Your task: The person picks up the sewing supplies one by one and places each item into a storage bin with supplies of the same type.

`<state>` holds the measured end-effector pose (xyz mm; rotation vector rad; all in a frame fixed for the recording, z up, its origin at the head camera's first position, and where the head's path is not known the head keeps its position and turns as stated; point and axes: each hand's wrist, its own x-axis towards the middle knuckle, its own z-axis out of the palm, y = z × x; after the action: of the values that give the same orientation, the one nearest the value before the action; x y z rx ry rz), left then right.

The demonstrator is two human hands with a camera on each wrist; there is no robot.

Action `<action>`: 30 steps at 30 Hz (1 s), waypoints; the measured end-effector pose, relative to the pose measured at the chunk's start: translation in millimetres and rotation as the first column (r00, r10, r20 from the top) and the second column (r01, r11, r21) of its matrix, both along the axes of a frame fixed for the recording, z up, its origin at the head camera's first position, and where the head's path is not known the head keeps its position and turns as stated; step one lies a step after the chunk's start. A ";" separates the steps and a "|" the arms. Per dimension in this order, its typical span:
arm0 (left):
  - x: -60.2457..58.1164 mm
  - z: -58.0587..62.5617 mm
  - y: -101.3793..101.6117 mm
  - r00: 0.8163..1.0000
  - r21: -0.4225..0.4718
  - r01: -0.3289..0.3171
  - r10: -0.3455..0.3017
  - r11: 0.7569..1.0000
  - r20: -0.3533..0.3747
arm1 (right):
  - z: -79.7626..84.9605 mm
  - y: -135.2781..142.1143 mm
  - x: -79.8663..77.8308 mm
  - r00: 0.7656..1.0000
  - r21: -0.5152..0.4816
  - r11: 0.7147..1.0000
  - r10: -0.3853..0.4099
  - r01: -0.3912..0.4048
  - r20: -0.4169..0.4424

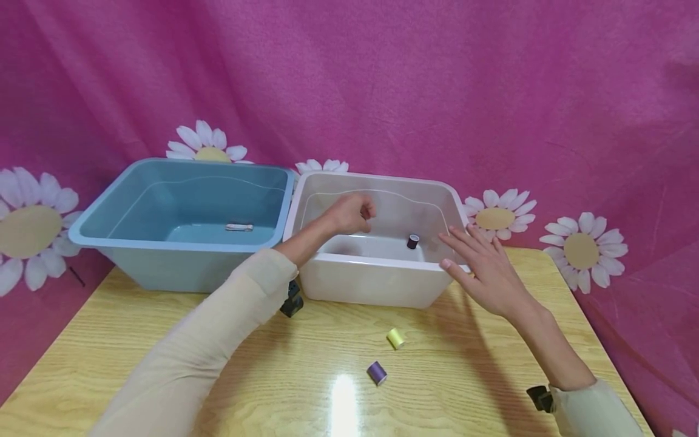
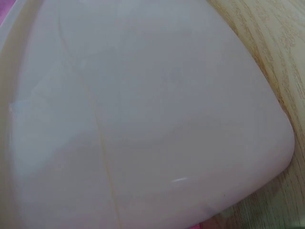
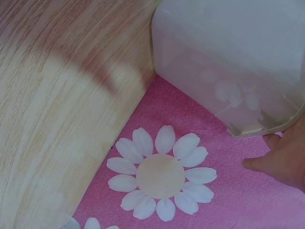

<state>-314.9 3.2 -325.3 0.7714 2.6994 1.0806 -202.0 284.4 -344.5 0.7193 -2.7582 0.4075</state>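
Worktop: a pale wood-grain worktop [image 1: 306,364] is backed by a magenta cloth printed with white daisies [image 1: 382,91].
Bins: a blue plastic bin [image 1: 180,267] is set toward the far left corner; a white plastic bin [image 1: 366,282] is placed just beside it, along the far edge.
Blue bin's floor: a small, narrow, whitish bundle [image 1: 239,227] is seen there.
Spools: a small black cylindrical thread spool [image 1: 412,242] is stood inside the white bin, toward its right end. In front of that bin, a yellow cylindrical thread spool [image 1: 395,338] and a purple cylindrical thread spool [image 1: 377,373] are laid, the purple one nearer the near edge.
Left hand [image 1: 351,213]: held over the white bin's interior, fingers curled; whether anything is pinched cannot be told.
Right hand [image 1: 486,273]: spread, fingers straight, at the white bin's front right corner; nothing is gripped.
Risks: being round, the loose spools could be sent rolling off the near edge if brushed by a sleeve; the white bin could be shifted or tipped if its rim were pressed hard.
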 end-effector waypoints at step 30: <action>4.6 4.2 1.0 0.999 0.097 0.015 -0.011 0.995 -0.044 | 0.2 0.7 -0.1 1.000 0.001 1.000 -0.005 0.005 0.021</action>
<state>-310.4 4.2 -321.1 0.8359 2.6899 1.2142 -202.1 285.1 -344.4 0.7120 -2.7789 0.4155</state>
